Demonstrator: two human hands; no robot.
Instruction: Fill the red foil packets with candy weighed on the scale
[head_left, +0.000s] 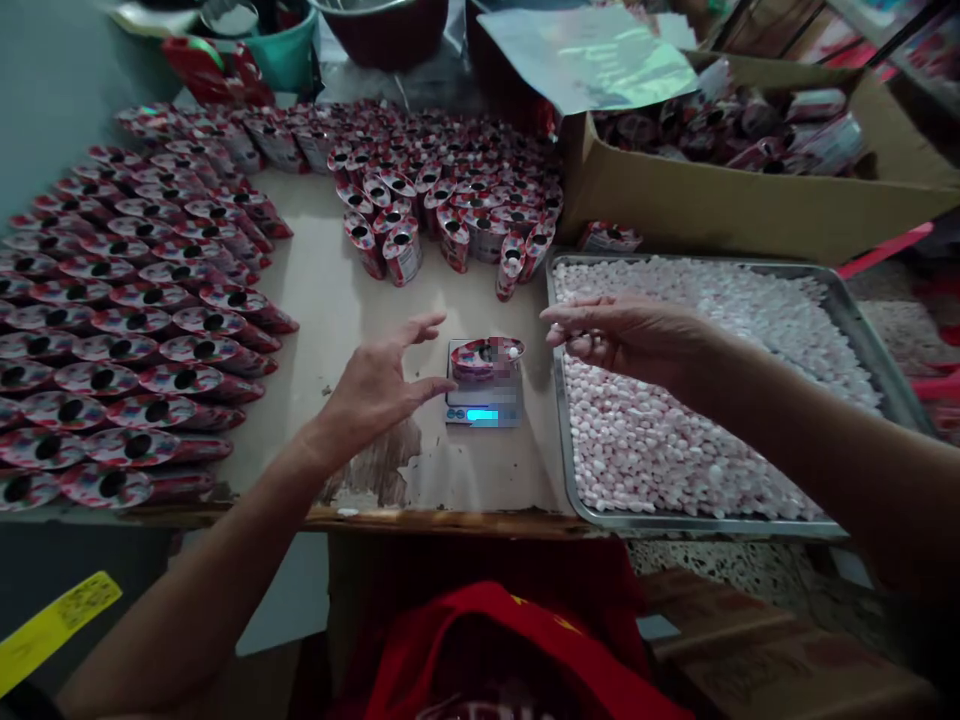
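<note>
My left hand (375, 385) is hovering spread-fingered just left of the small scale (484, 398), touching nothing. The open pouch (487, 358) is sitting on the scale's platform, one white candy at its mouth. My right hand (622, 335) is hanging loosely curled over the candy tray (862, 330); can't tell if it's pinching any.

A small packing workshop; rows of printed pouches (142, 320) cover the worktable (337, 300); tray of candies (720, 400); cardboard box (750, 190).
</note>
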